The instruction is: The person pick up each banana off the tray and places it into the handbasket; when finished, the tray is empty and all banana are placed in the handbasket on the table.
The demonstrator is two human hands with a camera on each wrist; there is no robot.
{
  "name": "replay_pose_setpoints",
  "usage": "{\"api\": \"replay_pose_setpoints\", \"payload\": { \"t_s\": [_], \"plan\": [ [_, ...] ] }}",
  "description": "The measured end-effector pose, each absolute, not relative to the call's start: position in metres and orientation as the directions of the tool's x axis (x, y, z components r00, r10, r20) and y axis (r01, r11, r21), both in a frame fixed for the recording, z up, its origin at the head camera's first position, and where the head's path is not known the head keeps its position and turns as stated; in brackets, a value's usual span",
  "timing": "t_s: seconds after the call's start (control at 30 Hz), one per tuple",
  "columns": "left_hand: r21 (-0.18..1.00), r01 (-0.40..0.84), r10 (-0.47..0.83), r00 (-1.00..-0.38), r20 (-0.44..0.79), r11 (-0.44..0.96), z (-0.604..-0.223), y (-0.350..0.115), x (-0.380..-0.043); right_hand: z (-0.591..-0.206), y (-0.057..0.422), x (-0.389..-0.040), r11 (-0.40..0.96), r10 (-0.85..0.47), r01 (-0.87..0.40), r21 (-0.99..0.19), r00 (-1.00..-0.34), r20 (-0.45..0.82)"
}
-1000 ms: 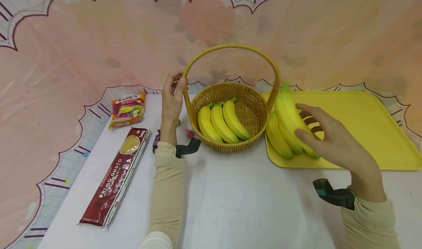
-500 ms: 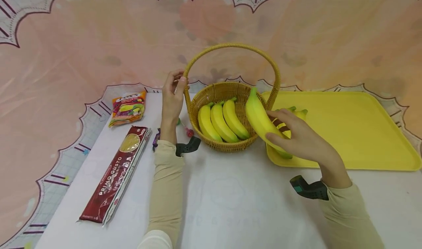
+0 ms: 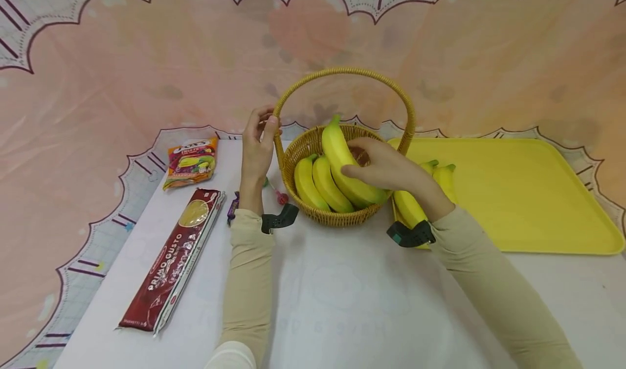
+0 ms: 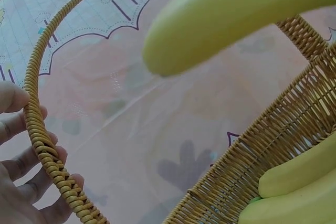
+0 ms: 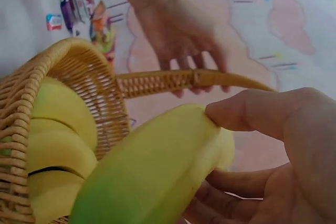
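Observation:
My left hand grips the left side of the wicker basket's handle, thumb on one side and fingertips on the other. The basket stands upright on the table. My right hand pinches a yellow banana with a green tip, holding it tilted over the basket's right half. In the right wrist view thumb and fingers lie on either side of this banana. Bananas lie side by side in the basket's left half; the held banana covers one of them in the head view.
On the right lies a yellow tray with more bananas at its left end, partly behind my right forearm. Left of the basket are a red spaghetti pack, a fruit candy bag, a lollipop and a small purple-wrapped sweet.
My right hand has carried the banana left from the tray to above the basket. My left hand has stayed on the handle.

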State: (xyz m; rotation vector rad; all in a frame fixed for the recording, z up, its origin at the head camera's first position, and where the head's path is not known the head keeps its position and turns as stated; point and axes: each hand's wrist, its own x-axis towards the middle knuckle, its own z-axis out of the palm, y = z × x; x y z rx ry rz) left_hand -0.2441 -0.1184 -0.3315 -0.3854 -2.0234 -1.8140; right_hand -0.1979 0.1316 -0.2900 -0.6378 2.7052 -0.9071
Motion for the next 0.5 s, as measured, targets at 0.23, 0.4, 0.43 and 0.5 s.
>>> {"api": "replay_pose_setpoints", "payload": {
  "t_s": [0.23, 0.4, 0.43, 0.5],
  "plan": [
    [0.893, 0.426, -0.046, -0.899, 0.436, 0.147, -0.315, -0.114, -0.231, -0.295, 0.098, -0.228, 0.768, -0.462, -0.286, -0.572, -0.867, -0.187],
    [0.898, 0.412, -0.046, -0.905, 0.423, 0.155, -0.311, -0.113, -0.226, -0.299, 0.077, -0.240, 0.750, -0.448, -0.179, -0.637, -0.846, -0.290],
    [0.899, 0.411, -0.046, -0.906, 0.422, 0.155, -0.310, -0.113, -0.226, -0.301, 0.073, -0.243, 0.748, -0.442, -0.155, -0.646, -0.842, -0.309],
    [0.900, 0.410, -0.045, -0.906, 0.420, 0.150, -0.310, -0.112, -0.226, -0.303, 0.067, -0.246, 0.749, -0.426, -0.115, -0.652, -0.838, -0.342]
  ]
}}
